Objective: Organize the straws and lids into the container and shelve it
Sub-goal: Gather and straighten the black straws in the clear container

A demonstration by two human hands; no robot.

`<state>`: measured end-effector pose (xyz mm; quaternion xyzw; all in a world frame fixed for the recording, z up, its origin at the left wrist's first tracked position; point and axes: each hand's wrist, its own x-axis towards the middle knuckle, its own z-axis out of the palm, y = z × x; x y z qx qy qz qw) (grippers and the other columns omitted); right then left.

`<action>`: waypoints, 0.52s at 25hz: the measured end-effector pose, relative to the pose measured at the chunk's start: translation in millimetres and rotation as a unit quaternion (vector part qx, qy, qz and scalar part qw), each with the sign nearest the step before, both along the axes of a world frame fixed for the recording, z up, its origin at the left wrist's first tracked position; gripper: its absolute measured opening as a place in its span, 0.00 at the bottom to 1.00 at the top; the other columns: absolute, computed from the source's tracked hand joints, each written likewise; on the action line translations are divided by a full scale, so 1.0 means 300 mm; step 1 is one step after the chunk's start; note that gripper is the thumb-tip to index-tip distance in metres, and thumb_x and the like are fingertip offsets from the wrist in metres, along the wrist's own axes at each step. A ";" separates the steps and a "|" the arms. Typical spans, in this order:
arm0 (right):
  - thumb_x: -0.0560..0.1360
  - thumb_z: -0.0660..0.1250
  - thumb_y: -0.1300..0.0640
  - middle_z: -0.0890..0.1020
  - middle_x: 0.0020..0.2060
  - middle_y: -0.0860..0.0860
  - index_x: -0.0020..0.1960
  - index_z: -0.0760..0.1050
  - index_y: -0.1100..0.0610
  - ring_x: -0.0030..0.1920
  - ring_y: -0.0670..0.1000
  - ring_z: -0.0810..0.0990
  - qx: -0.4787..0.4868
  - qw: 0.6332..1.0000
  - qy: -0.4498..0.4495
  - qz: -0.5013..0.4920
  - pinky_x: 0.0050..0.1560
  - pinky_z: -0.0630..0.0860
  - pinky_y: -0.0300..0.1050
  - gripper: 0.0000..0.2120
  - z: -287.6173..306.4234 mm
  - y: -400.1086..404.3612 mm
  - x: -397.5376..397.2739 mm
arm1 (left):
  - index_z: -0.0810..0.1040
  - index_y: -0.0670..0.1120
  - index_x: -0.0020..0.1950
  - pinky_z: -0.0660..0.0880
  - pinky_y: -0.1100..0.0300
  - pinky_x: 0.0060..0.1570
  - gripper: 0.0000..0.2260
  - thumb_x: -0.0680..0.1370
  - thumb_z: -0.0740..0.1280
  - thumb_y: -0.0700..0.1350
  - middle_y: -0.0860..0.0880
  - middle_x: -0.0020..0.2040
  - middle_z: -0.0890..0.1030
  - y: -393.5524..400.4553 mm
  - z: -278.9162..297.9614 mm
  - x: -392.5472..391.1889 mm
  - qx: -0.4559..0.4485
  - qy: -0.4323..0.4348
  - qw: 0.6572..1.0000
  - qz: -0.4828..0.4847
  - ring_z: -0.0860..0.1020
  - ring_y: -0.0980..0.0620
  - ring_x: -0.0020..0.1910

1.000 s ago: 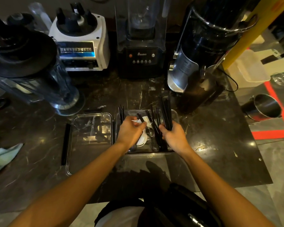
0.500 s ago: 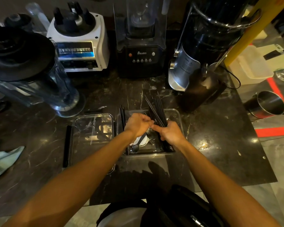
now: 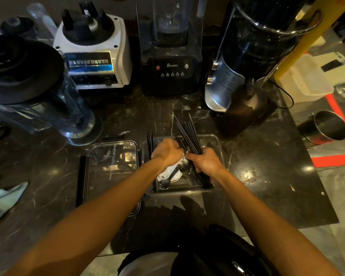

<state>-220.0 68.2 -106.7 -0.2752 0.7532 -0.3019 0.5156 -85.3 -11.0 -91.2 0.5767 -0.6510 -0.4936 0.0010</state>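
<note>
At the centre of the frame we have both hands over the clear container (image 3: 217,148), which sits on the dark marble worktop (image 3: 267,176). Our right hand (image 3: 206,163) has its grip curled round a bundle of black straws (image 3: 189,134). The bundle leans up and away toward the upper middle of the frame, with its lower ends seeming to run down along the container's right wall. We judge the tilt comes from the straws being longer than the container is deep, so they have to be angled before they will lie flat inside.

Our left hand (image 3: 167,152) meets the bundle just beside the right hand, with its fingers bent in toward the straws. Whether that grip actually pinches them or only steadies them we cannot tell, since the fingertips are hidden behind the knuckles. A few more straws (image 3: 149,142) stand against the container's left wall, apart from the main bundle.

Below the hands, white lids (image 3: 172,173) and a dark spoon (image 3: 165,182) lie on the container floor, which leaves the right side for the straws.

The container's cover (image 3: 112,168) lies flat on the worktop just to the left, probably set there to be put on once the straws are in. We judge that shelving is well off yet.
</note>
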 end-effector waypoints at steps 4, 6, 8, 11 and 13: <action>0.77 0.74 0.59 0.74 0.21 0.45 0.37 0.77 0.55 0.23 0.44 0.72 -0.011 0.999 0.004 0.033 0.26 0.70 0.39 0.11 0.000 -0.001 -0.025 | 0.84 0.45 0.51 0.81 0.49 0.53 0.07 0.82 0.67 0.44 0.45 0.47 0.86 -0.001 0.001 -0.004 0.017 0.049 0.999 -0.014 0.84 0.45 0.50; 0.76 0.76 0.58 0.75 0.21 0.45 0.40 0.78 0.54 0.23 0.44 0.73 -0.017 0.999 0.001 0.044 0.26 0.70 0.39 0.09 0.012 0.001 -0.045 | 0.84 0.41 0.53 0.79 0.44 0.58 0.09 0.83 0.66 0.44 0.40 0.50 0.86 0.002 -0.002 0.008 0.009 0.080 0.996 -0.039 0.84 0.41 0.53; 0.76 0.77 0.55 0.76 0.22 0.45 0.42 0.79 0.54 0.23 0.44 0.73 -0.022 0.998 -0.008 0.061 0.26 0.72 0.37 0.08 0.029 0.007 -0.058 | 0.83 0.38 0.49 0.79 0.44 0.54 0.11 0.83 0.67 0.44 0.36 0.48 0.84 0.005 -0.002 0.021 -0.006 0.109 0.992 -0.056 0.83 0.42 0.47; 0.76 0.77 0.53 0.76 0.27 0.47 0.47 0.81 0.56 0.27 0.44 0.74 -0.066 0.996 -0.036 0.057 0.29 0.74 0.37 0.07 0.050 0.011 -0.056 | 0.83 0.37 0.45 0.74 0.54 0.47 0.11 0.82 0.67 0.42 0.35 0.44 0.83 -0.003 0.026 0.032 -0.014 0.163 0.985 -0.051 0.77 0.49 0.41; 0.76 0.77 0.56 0.77 0.28 0.46 0.47 0.82 0.56 0.27 0.43 0.74 -0.091 0.994 -0.040 0.041 0.30 0.73 0.37 0.05 0.062 0.008 -0.051 | 0.83 0.35 0.44 0.74 0.54 0.48 0.11 0.82 0.67 0.40 0.33 0.44 0.83 -0.015 0.046 0.036 -0.026 0.188 0.979 -0.067 0.77 0.48 0.41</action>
